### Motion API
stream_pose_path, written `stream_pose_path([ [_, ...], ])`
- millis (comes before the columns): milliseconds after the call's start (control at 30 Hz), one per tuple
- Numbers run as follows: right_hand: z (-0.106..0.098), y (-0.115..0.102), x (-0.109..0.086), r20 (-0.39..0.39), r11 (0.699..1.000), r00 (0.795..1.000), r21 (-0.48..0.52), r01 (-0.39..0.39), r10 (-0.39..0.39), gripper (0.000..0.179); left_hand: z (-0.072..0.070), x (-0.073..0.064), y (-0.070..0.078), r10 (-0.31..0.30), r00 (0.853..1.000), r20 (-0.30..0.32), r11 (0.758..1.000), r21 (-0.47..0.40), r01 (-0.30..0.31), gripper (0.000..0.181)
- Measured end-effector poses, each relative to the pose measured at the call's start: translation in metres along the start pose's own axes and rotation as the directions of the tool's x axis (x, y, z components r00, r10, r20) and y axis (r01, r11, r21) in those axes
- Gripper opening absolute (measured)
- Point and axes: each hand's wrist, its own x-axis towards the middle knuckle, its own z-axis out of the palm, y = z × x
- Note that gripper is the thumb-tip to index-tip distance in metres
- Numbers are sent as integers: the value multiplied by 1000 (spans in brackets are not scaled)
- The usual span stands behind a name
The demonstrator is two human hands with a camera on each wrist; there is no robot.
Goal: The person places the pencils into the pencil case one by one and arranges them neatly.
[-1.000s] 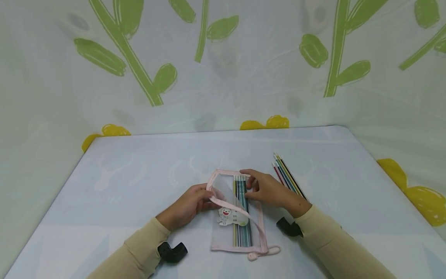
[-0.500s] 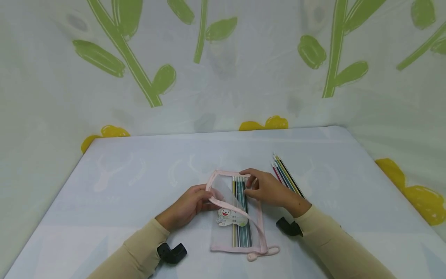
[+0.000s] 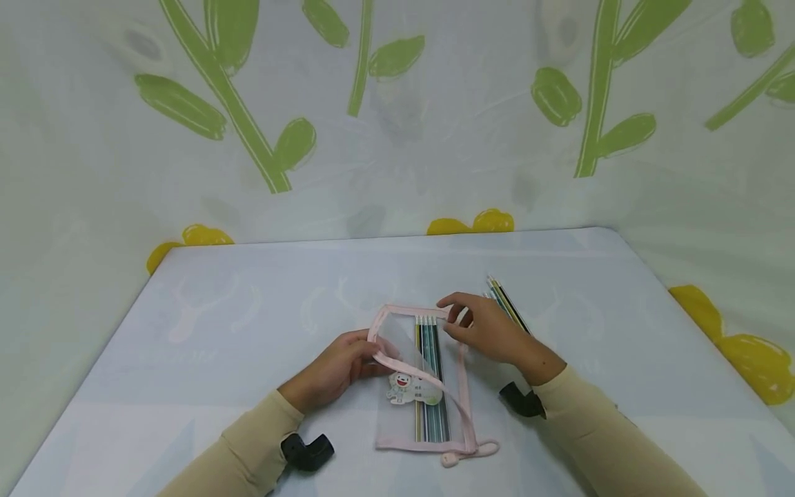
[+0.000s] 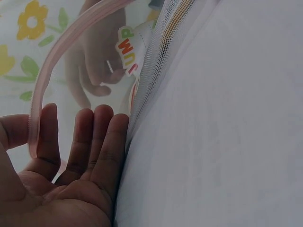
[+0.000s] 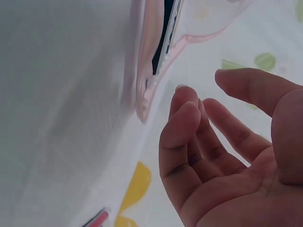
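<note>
A see-through mesh pencil case [image 3: 422, 447] with pink edging lies at the middle of the table, its top flap lifted. My left hand [image 3: 338, 366] pinches the flap's pink edge between thumb and index finger, the other fingers extended in the left wrist view [image 4: 75, 175]. Several pencils [image 3: 428, 345] lie side by side inside the case. My right hand [image 3: 487, 331] hovers by the case's upper right corner, fingers loosely bent. Nothing is between thumb and fingers in the right wrist view [image 5: 227, 151]. Behind that hand lie several loose pencils [image 3: 509, 304], partly hidden.
A pink strap [image 3: 472, 452] hangs off the case's lower right corner. Dark curved mounts [image 3: 307, 453] sit at both wrists. A pale cloth with green leaf prints rises behind the table [image 3: 248, 276].
My right hand has drawn back slightly to the right from the pencils in the case, and covers more of the loose ones. My left hand keeps its hold on the flap.
</note>
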Motion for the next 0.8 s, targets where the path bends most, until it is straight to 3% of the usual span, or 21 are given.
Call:
stream_pose_path([
  [167, -8, 2, 1, -63, 999, 998, -31, -6, 4, 36, -1, 1, 0, 18, 1000, 2, 1000, 5, -18, 34],
  [800, -26, 12, 2, -127, 995, 990, -70, -66, 57, 38, 1, -1, 1, 14, 1000, 9, 1000, 6, -14, 34],
])
